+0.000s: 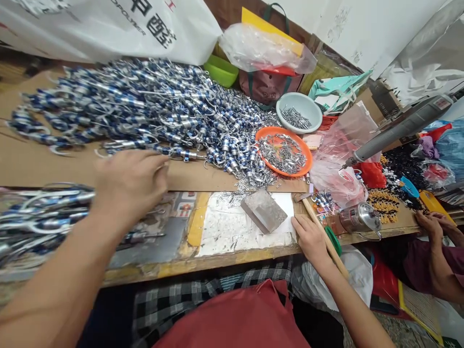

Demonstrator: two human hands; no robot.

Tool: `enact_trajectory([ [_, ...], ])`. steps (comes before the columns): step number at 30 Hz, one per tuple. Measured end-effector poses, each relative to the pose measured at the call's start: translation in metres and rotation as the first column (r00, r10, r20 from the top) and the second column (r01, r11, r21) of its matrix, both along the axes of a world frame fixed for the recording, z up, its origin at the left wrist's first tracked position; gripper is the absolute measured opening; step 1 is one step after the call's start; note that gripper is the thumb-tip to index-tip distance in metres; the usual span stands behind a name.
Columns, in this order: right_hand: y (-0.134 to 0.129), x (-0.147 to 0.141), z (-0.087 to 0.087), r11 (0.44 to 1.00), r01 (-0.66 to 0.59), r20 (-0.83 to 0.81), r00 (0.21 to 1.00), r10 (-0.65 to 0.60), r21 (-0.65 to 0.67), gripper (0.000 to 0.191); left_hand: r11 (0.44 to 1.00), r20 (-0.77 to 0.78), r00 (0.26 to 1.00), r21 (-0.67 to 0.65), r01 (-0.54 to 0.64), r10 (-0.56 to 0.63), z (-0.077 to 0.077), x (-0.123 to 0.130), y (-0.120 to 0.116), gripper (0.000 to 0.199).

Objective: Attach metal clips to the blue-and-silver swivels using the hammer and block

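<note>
My left hand [132,179] hovers over the cardboard [203,175] in front of a big pile of blue-and-silver metal pieces with curved hooks [145,104]. Its fingers are curled and thumb drawn in; whatever they hold, if anything, is hidden. At the bench's front edge rests my right hand [310,237], fingers laid forward beside a hammer [322,232]. The hammer's wooden handle shows along its whole length, outside my grasp. Between my hands, a grey metal block [264,210] sits on a white, stained sheet [217,232], with small flat metal links [230,198] behind it.
More hooked pieces [43,222] lie at left. An orange plate [308,166] and a pale blue bowl [281,113] hold small metal parts. An electric screwdriver [398,125] hangs at right over plastic bags. A lidded metal pot [358,217] stands near another person's hands [433,224].
</note>
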State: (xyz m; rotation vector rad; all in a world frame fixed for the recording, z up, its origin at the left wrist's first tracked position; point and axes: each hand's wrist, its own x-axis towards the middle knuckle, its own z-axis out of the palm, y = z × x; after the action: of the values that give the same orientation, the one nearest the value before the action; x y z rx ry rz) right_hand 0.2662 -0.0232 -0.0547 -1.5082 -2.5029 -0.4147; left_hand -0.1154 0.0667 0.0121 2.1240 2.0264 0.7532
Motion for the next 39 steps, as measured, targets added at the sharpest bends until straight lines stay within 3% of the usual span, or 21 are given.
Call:
enact_trajectory([
  [2, -0.002, -0.001, 0.000, 1.000, -0.010, 0.024, 1.000, 0.010, 0.009, 0.038, 0.990, -0.173, 0.980, -0.116, 0.077, -0.096, 0.008, 0.013, 0.025, 0.040],
  [5, 0.000, -0.008, 0.006, 1.000, 0.007, 0.094, 0.996, -0.006, -0.008, 0.034, 0.972, -0.290, 0.942, -0.207, 0.113, -0.171, 0.011, 0.024, 0.047, 0.041],
  [10, 0.011, -0.019, 0.020, 0.984, 0.146, 0.237, 0.964, -0.119, -0.099, 0.041, 0.978, -0.373, 0.905, -0.122, 0.169, -0.203, 0.003, 0.025, 0.040, 0.041],
  [12, 0.019, -0.017, 0.026, 0.979, 0.145, 0.156, 0.980, -0.123, -0.140, 0.036, 0.981, -0.313, 0.930, -0.067, 0.181, -0.193, 0.002, 0.025, 0.031, 0.040],
  [14, 0.027, -0.015, 0.034, 0.983, 0.105, -0.084, 0.989, -0.119, -0.149, 0.028, 0.977, -0.135, 0.968, 0.009, 0.214, -0.211, 0.001, 0.031, 0.019, 0.039],
  [16, 0.034, -0.019, 0.044, 0.991, 0.052, -0.423, 0.901, -0.101, -0.125, 0.020, 0.941, 0.098, 0.939, 0.114, 0.317, -0.328, -0.001, 0.044, 0.005, 0.037],
  [18, 0.038, -0.032, 0.055, 0.994, 0.014, -0.706, 0.703, -0.087, -0.108, 0.014, 0.852, 0.248, 0.816, 0.210, 0.481, -0.522, -0.006, 0.063, -0.011, 0.035],
  [19, 0.038, -0.042, 0.059, 0.994, -0.006, -0.797, 0.598, -0.087, -0.113, 0.011, 0.813, 0.287, 0.762, 0.240, 0.530, -0.581, -0.009, 0.074, -0.019, 0.034],
  [21, 0.037, -0.064, 0.066, 0.988, -0.072, -0.888, 0.452, -0.089, -0.136, 0.010, 0.790, 0.378, 0.698, 0.207, 0.577, -0.609, -0.017, 0.093, -0.034, 0.038],
  [25, 0.034, -0.097, 0.069, 0.952, -0.238, -0.923, 0.372, -0.096, -0.195, 0.012, 0.835, 0.549, 0.655, 0.163, 0.526, -0.519, -0.029, 0.113, -0.048, 0.043],
  [29, 0.033, -0.107, 0.067, 0.929, -0.286, -0.940, 0.312, -0.140, -0.234, 0.011, 0.879, 0.604, 0.661, 0.156, 0.450, -0.445, -0.031, 0.114, -0.052, 0.040],
  [36, 0.034, -0.104, 0.069, 0.879, -0.410, -0.945, 0.303, -0.121, -0.245, 0.009, 0.893, 0.677, 0.622, 0.117, 0.435, -0.392, -0.027, 0.117, -0.054, 0.043],
  [39, 0.034, -0.102, 0.070, 0.864, -0.432, -0.942, 0.312, -0.127, -0.259, 0.006, 0.913, 0.746, 0.592, 0.052, 0.405, -0.306, -0.022, 0.118, -0.056, 0.036],
])
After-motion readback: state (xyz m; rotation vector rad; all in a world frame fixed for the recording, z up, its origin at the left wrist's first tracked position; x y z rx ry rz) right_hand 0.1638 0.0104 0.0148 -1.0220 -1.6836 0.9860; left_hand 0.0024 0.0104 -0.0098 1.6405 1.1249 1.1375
